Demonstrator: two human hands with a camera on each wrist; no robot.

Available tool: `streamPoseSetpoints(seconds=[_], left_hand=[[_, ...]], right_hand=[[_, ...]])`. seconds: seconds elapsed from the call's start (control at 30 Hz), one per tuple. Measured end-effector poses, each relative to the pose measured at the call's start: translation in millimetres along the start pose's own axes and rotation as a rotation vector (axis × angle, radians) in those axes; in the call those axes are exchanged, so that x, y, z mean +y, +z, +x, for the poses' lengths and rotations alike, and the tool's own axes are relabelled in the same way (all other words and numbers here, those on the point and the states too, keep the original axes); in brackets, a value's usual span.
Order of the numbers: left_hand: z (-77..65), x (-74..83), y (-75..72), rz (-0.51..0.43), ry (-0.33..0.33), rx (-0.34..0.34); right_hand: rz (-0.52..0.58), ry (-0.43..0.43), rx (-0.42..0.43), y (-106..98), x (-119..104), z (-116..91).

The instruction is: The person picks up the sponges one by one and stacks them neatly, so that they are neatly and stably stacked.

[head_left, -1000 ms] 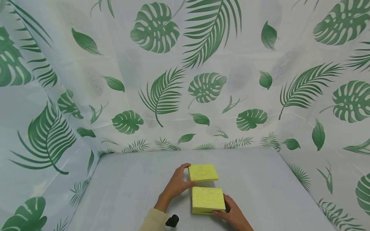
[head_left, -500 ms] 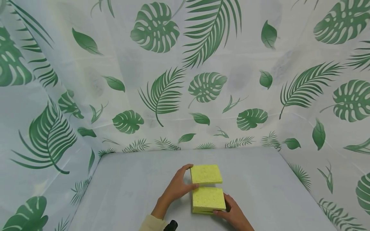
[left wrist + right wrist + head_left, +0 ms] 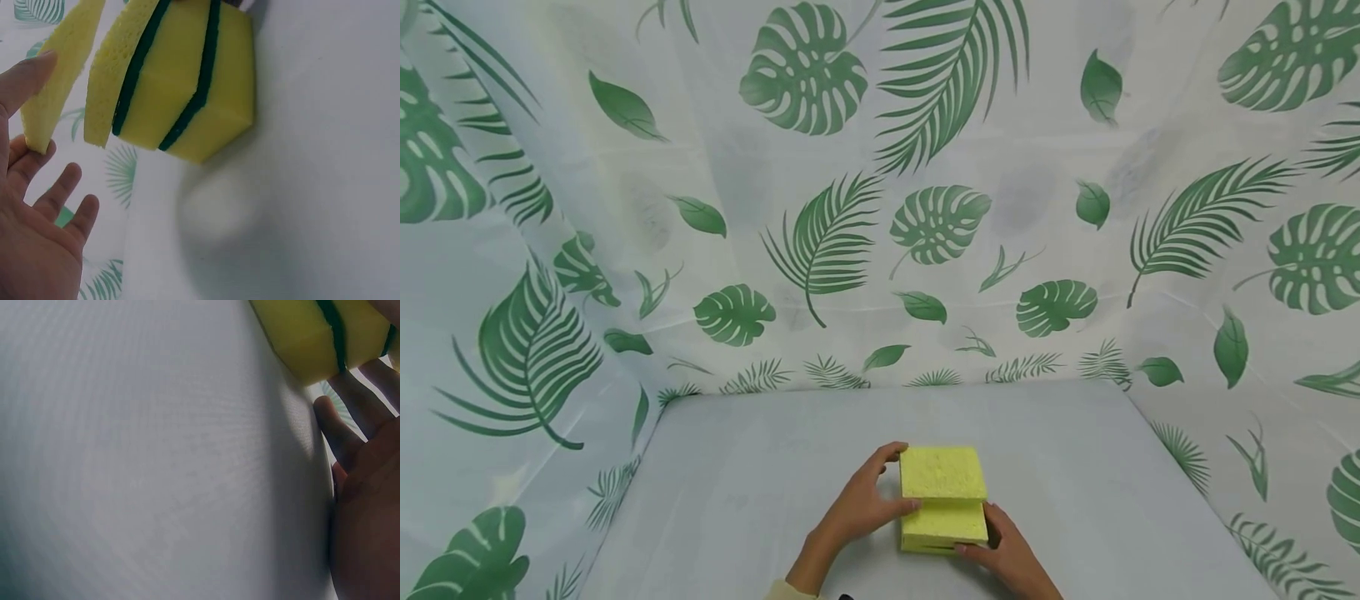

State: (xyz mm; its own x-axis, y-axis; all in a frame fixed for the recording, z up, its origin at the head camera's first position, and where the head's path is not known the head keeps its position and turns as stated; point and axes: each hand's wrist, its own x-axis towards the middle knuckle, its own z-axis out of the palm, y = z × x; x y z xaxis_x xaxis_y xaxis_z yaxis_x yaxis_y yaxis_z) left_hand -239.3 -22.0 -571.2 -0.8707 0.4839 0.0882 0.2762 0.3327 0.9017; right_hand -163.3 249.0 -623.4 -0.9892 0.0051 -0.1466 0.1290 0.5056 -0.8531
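Observation:
A thin yellow sponge (image 3: 942,472) is pinched at its left end by my left hand (image 3: 859,498), thumb on the near edge and fingertips on the far edge. In the left wrist view this sponge (image 3: 65,72) hangs above the stack with a gap between. The sponge stack (image 3: 943,525) stands on the table just below and nearer. It has a porous yellow sponge (image 3: 115,72) on top and yellow foam layers (image 3: 164,69) with dark green scouring layers beneath. My right hand (image 3: 1017,557) grips the stack's right end, thumb on its near side.
The white-covered table (image 3: 760,467) spreads around the stack. A white curtain (image 3: 842,350) with green leaf prints rises behind it and along both sides.
The left hand has brought its sponge nearer and slightly right, so it now overlaps the far part of the stack in the head view. The right hand stays on the stack.

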Motion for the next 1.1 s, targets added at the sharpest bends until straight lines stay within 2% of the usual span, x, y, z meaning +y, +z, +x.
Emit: streamPoseSetpoints(seconds=[0.23, 0.47, 0.7, 0.93, 1.1], left_hand=[[-13.2, 0.0, 4.5, -0.013, 0.031, -0.012], [-21.8, -2.3, 10.4, -0.005, 0.0, -0.009], [-26.5, -4.6, 14.0, -0.008, -0.012, -0.007], [-27.2, -8.0, 17.2, -0.017, -0.015, -0.013], [-28.0, -9.7, 18.8, -0.008, -0.015, -0.019]], right_hand=[[0.054, -0.044, 0.002, 0.4, 2.7, 0.7], [0.07, -0.032, 0.007, 0.8, 1.5, 1.0], [0.046, -0.041, 0.014, 1.1, 3.9, 1.8], [0.1, -0.077, -0.004, 0.5, 6.0, 4.2], [0.098, -0.086, -0.016, -0.5, 4.0, 3.3]])
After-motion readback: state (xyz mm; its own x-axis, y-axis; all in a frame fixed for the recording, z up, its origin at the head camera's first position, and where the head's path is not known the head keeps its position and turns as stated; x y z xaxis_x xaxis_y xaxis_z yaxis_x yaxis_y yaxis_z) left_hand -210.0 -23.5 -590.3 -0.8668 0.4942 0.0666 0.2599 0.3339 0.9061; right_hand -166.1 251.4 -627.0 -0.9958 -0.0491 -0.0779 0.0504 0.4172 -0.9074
